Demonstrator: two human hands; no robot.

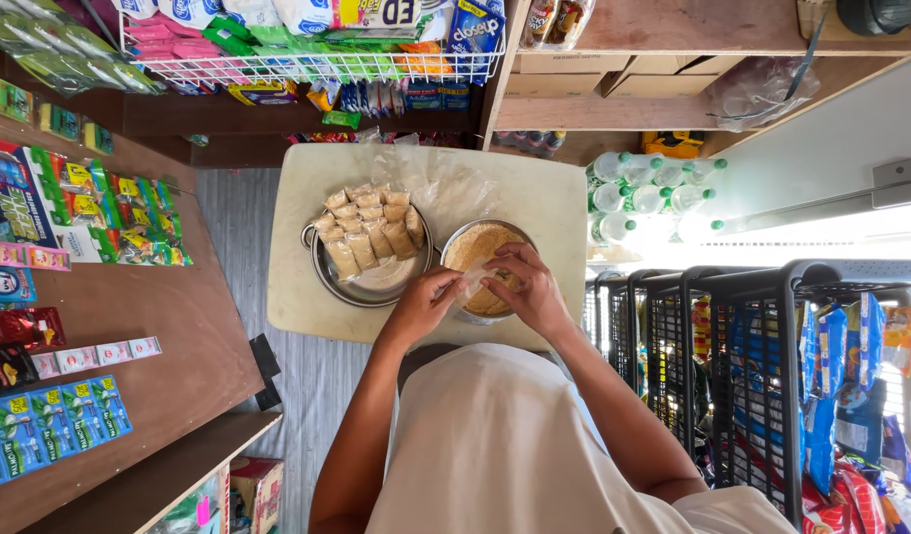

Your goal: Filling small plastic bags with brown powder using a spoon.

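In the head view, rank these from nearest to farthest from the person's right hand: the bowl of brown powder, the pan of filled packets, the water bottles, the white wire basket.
1. Bowl of brown powder: directly under the right hand.
2. Pan of filled packets: beside the bowl, on the left-hand side.
3. Water bottles: past the table's right edge.
4. White wire basket: on the shelf beyond the table.

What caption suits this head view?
Both hands, left hand and right hand, hold a small clear bag over a bowl of brown powder, beside a pan of filled packets.

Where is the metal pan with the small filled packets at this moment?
In the head view, the metal pan sits on the left part of the small pale table, beside the bowl of brown powder under both hands.
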